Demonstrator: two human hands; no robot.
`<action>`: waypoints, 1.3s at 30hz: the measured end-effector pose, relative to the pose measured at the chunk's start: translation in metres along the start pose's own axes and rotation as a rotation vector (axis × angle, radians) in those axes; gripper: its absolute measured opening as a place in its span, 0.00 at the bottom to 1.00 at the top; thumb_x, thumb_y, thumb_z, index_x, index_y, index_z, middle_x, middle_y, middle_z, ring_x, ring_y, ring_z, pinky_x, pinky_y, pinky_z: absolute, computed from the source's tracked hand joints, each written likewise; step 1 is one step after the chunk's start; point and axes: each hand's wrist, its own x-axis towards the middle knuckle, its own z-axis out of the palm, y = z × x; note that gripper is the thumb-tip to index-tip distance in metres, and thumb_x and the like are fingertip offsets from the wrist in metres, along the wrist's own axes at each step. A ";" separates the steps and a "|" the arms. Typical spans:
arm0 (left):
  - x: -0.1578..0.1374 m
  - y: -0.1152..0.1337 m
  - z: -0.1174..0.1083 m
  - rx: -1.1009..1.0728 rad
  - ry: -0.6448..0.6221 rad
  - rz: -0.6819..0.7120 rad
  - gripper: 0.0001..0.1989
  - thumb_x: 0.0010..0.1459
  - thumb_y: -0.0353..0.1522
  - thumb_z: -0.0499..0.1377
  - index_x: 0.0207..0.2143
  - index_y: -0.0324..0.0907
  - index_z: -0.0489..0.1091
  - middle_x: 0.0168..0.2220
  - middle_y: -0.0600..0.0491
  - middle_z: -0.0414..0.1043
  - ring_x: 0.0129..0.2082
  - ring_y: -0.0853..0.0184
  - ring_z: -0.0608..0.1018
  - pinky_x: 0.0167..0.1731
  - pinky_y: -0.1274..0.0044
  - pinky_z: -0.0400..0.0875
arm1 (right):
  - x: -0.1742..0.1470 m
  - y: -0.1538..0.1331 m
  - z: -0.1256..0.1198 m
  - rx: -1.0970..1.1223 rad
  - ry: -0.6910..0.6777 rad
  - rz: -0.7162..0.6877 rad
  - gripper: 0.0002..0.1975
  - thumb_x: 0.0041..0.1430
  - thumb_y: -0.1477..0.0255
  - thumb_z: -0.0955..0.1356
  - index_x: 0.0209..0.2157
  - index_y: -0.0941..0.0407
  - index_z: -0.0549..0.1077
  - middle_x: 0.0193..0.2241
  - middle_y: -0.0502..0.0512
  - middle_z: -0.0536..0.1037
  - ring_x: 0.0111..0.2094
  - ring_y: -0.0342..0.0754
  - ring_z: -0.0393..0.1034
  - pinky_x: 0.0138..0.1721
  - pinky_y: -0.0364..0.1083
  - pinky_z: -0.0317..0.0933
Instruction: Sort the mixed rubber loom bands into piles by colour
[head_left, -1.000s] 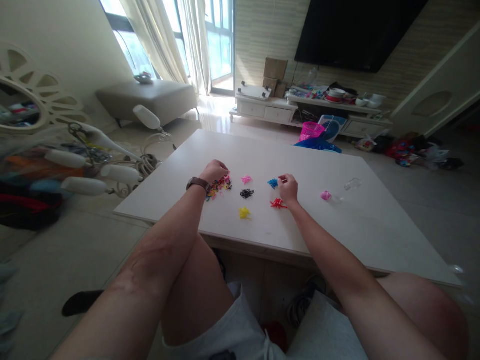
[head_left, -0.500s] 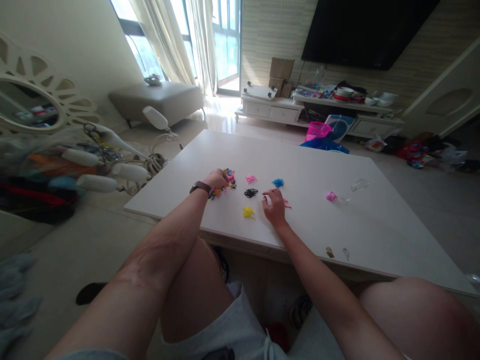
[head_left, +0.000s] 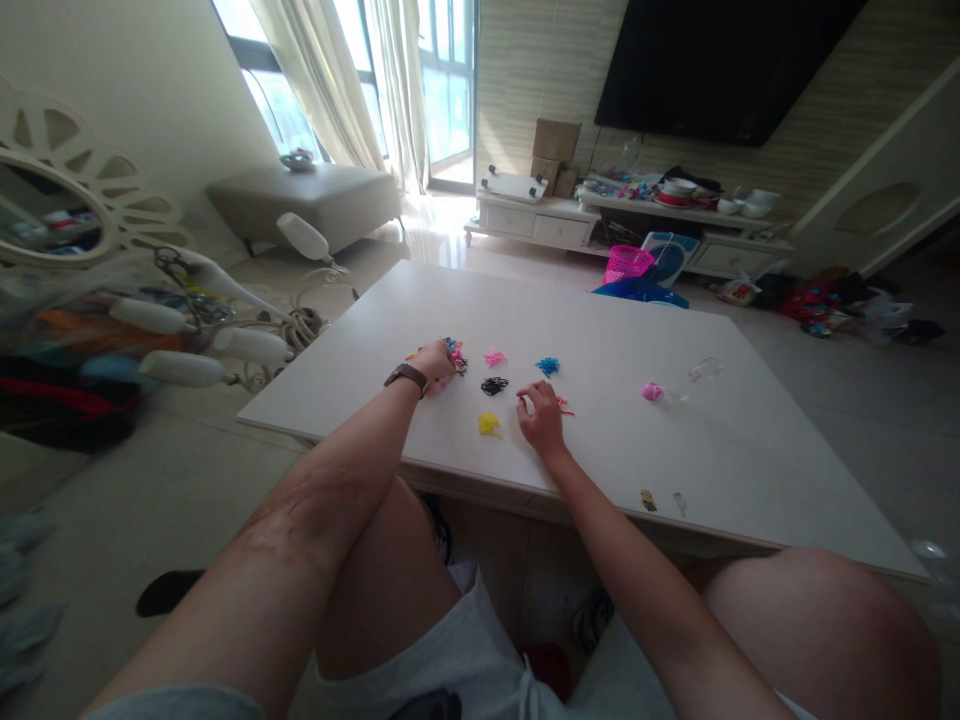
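My left hand [head_left: 435, 362], with a dark watch [head_left: 409, 378] on its wrist, reaches down into a mixed pile of coloured rubber bands [head_left: 459, 350]. Its fingers are drawn together at the pile's right side; what lies between them is hidden. My right hand [head_left: 540, 418] rests on the white table [head_left: 600, 450], thumb and forefinger curved apart with nothing visible between them. Partly behind it lie red bands [head_left: 565, 406]. Sorted by colour nearby are black bands [head_left: 494, 386], yellow bands [head_left: 490, 424], pink bands [head_left: 495, 358] and blue bands [head_left: 547, 366].
Farther right on the table are a pink object [head_left: 651, 392] and a clear container [head_left: 705, 370]. A small yellow figure piece [head_left: 648, 500] and a clear piece [head_left: 679, 503] lie near the front edge. A white lamp [head_left: 225, 285] stands left; a pink basket [head_left: 628, 264] is beyond the table.
The view has shifted slightly. My left hand has turned a little and still works in the mixed pile. My right hand stays beside the red bands, almost unmoved.
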 end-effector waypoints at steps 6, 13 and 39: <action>-0.003 0.002 -0.011 0.108 -0.013 0.011 0.05 0.40 0.24 0.64 0.23 0.41 0.74 0.23 0.53 0.74 0.26 0.67 0.75 0.25 0.81 0.64 | 0.000 0.001 0.000 0.005 -0.011 0.023 0.09 0.58 0.79 0.63 0.33 0.53 0.73 0.36 0.56 0.71 0.42 0.53 0.67 0.47 0.51 0.64; 0.002 -0.003 -0.007 0.096 -0.034 0.025 0.06 0.41 0.25 0.65 0.25 0.41 0.75 0.22 0.54 0.74 0.25 0.68 0.74 0.24 0.81 0.64 | 0.000 0.003 0.002 0.017 -0.014 0.034 0.08 0.57 0.79 0.64 0.32 0.53 0.73 0.35 0.55 0.71 0.42 0.53 0.67 0.46 0.51 0.63; -0.008 -0.003 -0.016 -0.072 -0.091 0.018 0.04 0.44 0.27 0.64 0.25 0.40 0.72 0.23 0.53 0.75 0.25 0.68 0.77 0.26 0.81 0.69 | -0.001 0.005 0.003 0.055 -0.024 0.065 0.08 0.55 0.79 0.63 0.31 0.54 0.72 0.35 0.55 0.71 0.41 0.52 0.67 0.45 0.50 0.62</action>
